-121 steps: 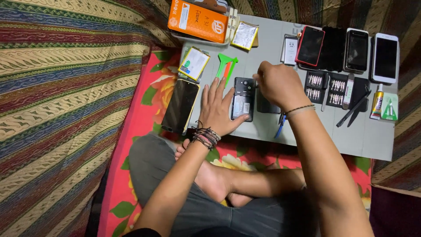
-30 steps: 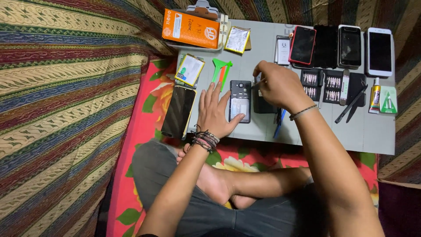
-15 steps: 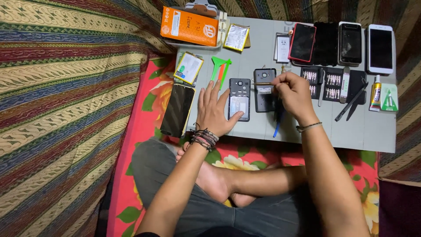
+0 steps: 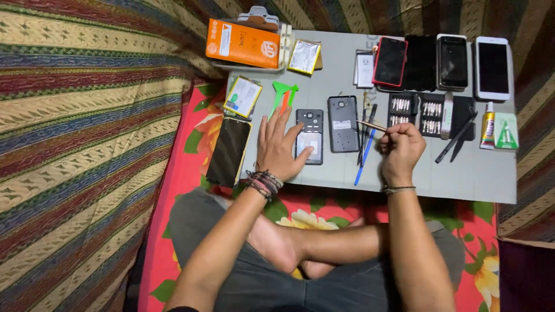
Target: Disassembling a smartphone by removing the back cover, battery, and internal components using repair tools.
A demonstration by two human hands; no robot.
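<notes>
Opened phone, back cover off, lies on the grey tabletop near its left edge. My left hand rests flat on it, fingers spread, closed on nothing. Just right of it lies the detached back cover. My right hand has its grip pinched shut on a thin metal tool pointing left. Blue pen-like tool lies between. Farther right: screwdriver bit set; at the far edge, four phones.
</notes>
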